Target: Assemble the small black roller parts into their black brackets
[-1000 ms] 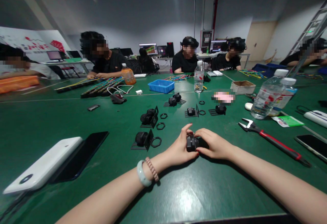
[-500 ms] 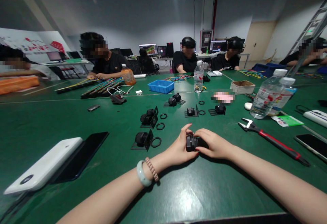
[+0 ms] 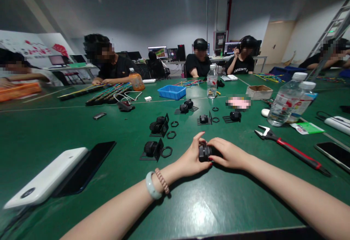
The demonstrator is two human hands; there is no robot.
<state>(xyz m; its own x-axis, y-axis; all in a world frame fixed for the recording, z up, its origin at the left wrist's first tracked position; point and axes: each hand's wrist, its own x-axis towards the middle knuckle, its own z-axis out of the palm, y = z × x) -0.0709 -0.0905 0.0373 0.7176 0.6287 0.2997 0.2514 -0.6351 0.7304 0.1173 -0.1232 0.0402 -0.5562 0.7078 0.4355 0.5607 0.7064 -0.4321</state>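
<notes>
Near the middle of the green table point(image 3: 109, 174), my left hand point(image 3: 193, 157) has its thumb and fingers around a black fitting point(image 3: 203, 153). My right hand point(image 3: 228, 153) grips the same fitting from the right, its fingers and thumb partly hiding it. Left of my hands stand black fittings on brackets point(image 3: 151, 148), with a black ring nut point(image 3: 166, 151) beside them. Farther back are another bracket with a fitting point(image 3: 204, 119), a loose ring point(image 3: 216, 120) and a bracket with a fitting point(image 3: 235, 116) at the right.
An adjustable wrench point(image 3: 294, 150) and bottles point(image 3: 286, 99) lie or stand at the right. A white device point(image 3: 46, 178) and dark phone point(image 3: 87, 169) are at the left. Behind are a blue tray point(image 3: 172, 92), a box point(image 3: 259, 92) and several seated people.
My hands and the black fitting have barely moved. Across the table at the right, a seated person has raised a hand to the head.
</notes>
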